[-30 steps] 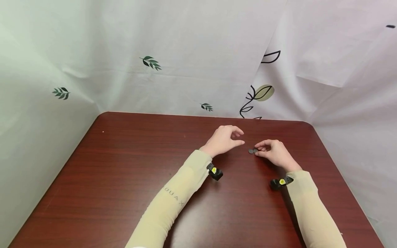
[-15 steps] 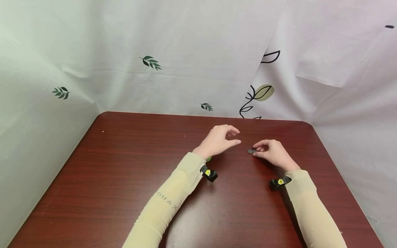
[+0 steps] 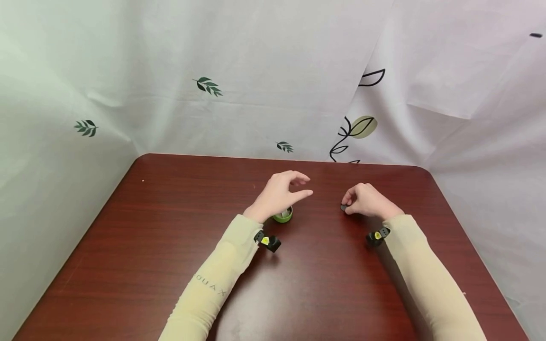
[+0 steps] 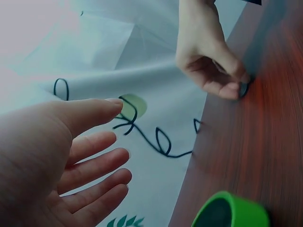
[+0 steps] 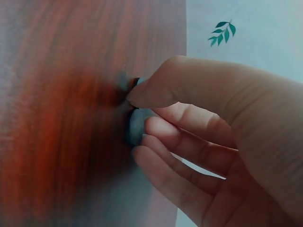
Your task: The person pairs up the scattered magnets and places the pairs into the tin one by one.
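My left hand hovers over the table with thumb and fingers spread apart, holding nothing. Just under its wrist side stands a small round green container, partly hidden by the hand in the head view. In the left wrist view the green container shows a dark inside. My right hand is low at the tabletop, its thumb and fingers pinching a small dark, coin-like disc. The right wrist view shows this dark disc below the thumb, and a second dark piece just behind the thumb.
The reddish-brown wooden table has rounded far corners. White cloth with leaf prints hangs behind it and along both sides. Each wrist wears a black camera, the left wrist camera close above the tabletop.
My left hand has moved left, bringing the green container into view beneath it. The right hand has shifted slightly left and turned over the discs, covering more of them.
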### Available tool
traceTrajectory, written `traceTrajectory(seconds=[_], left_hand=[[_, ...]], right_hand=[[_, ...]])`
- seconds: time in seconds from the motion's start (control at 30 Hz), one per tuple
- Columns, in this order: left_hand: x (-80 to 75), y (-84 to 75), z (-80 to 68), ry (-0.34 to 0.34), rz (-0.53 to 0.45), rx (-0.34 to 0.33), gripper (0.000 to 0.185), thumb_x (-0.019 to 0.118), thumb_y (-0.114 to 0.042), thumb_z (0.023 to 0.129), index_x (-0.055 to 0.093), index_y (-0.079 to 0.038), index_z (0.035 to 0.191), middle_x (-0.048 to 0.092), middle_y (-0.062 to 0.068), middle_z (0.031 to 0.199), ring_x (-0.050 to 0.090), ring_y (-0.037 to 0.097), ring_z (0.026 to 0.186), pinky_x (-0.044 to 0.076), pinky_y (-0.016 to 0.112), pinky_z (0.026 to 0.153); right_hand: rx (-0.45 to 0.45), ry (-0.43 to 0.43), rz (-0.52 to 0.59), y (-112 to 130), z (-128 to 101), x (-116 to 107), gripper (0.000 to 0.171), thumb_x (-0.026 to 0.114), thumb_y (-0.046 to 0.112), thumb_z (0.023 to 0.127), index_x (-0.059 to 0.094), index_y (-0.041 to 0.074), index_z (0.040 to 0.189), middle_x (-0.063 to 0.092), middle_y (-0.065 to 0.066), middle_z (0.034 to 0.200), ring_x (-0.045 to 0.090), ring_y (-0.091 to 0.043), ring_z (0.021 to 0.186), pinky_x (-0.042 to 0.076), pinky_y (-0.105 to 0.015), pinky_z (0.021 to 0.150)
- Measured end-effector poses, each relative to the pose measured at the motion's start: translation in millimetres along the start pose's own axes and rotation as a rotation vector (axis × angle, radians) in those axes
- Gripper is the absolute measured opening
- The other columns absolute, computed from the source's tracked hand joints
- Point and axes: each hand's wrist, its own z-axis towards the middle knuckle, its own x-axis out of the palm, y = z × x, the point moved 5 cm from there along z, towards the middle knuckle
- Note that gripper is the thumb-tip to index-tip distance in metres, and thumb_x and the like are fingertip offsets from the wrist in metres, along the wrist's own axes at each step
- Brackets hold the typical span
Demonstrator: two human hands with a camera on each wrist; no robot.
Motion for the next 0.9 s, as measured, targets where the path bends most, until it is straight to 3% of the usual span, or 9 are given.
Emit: traceTrajectory(seconds=[0.27, 0.4, 0.53, 0.9], left_hand=[[-17.6, 20.7, -21.1, -0.017, 0.032, -0.04, 0.034, 0.077, -0.032, 0.093, 0.071, -0.014, 0.121, 0.069, 0.004, 0.117, 0.062, 0.018, 0.107, 0.051, 0.04, 0.095], [-19.5, 30.0, -29.7, -0.018, 0.052, -0.046, 0.036, 0.077, -0.032, 0.093, 0.071, -0.011, 0.121, 0.07, 0.006, 0.118, 0.062, 0.018, 0.108, 0.05, 0.039, 0.095], [-19.7, 38.0, -39.2, -0.023, 0.095, -0.056, 0.04, 0.077, -0.036, 0.092, 0.071, -0.011, 0.123, 0.069, 0.001, 0.119, 0.061, 0.016, 0.11, 0.048, 0.035, 0.096], [-17.6, 51.0, -57.6, -0.008, 0.116, -0.09, 0.047, 0.078, -0.038, 0.091, 0.069, -0.01, 0.127, 0.066, -0.003, 0.122, 0.057, 0.019, 0.119, 0.044, 0.039, 0.101]], right_hand=[[-0.009, 0.048, -0.034, 5, 7, -3, 0.01, 0.081, 0.006, 0.074, 0.073, 0.01, 0.079, 0.062, 0.003, 0.068, 0.056, -0.016, 0.067, 0.048, -0.033, 0.067], [-0.005, 0.055, -0.041, 7, 6, -3, 0.011, 0.081, 0.007, 0.073, 0.072, 0.01, 0.079, 0.062, 0.002, 0.068, 0.055, -0.016, 0.067, 0.047, -0.033, 0.066], [0.0, 0.049, -0.042, 7, 6, -2, 0.012, 0.081, 0.007, 0.072, 0.072, 0.011, 0.078, 0.062, 0.002, 0.068, 0.055, -0.016, 0.066, 0.047, -0.033, 0.065], [-0.009, 0.026, -0.043, 5, 4, 2, 0.015, 0.082, 0.007, 0.071, 0.07, 0.012, 0.079, 0.063, 0.002, 0.07, 0.057, -0.016, 0.068, 0.048, -0.034, 0.066]])
